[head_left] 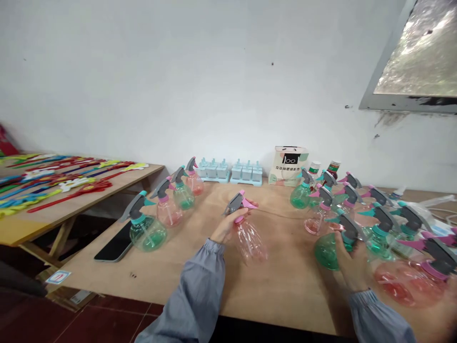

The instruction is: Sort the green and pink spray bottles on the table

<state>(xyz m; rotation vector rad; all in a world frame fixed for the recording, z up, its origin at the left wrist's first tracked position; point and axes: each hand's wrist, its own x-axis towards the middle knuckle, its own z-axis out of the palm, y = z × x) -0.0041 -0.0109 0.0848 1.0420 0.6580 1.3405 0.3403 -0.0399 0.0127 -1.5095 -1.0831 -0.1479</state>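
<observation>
Two spray bottles in hand, with the white carton by the wall as landmark. In front of the carton and to its left, a tilted pink spray bottle, grasped around the neck by the left hand; hard to tell if lifted or touching the wooden table. In front of the carton and to its right, a green spray bottle, gripped at the neck by the right hand. Beside and beyond that grip, right of the carton, a crowd of more green and pink bottles, all with grey heads. Just right of the carton, two capped bottles. Just left of it, two pale-blue mould sets. Farther left and nearer, a row of four bottles, alternately green and pink, with a dark-screened phone beside the nearest. Farthest left of the carton, on another table, colourful hand-shaped items. At the far right edge, another hand, too blurred for detail.
</observation>
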